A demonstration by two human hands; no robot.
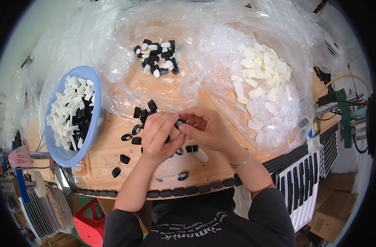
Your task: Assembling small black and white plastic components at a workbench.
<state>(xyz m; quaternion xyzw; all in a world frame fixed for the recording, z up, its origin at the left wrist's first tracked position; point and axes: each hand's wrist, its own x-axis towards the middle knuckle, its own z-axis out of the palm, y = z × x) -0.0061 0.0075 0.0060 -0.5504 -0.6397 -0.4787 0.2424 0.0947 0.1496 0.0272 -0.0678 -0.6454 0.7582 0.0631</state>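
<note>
A: Entry one, small black piece (179,123): where is it kept?

B: Between the two hands, above the wooden table (105,144). It is pinched between thumb and forefinger of the right hand (202,126); the left hand (158,138) is placed close against it, but whether its fingers are closed on the piece cannot be told.

A: Handling properties?

B: To be rated light and fairly stiff, as moulded plastic or hard rubber would be; slight slipping may be expected on the smooth face, breakage hardly.

A: Point of hold?

B: The outer rim, best taken at opposite sides, with the middle left uncovered; similar loose black pieces (152,106) are scattered around the left hand
</note>
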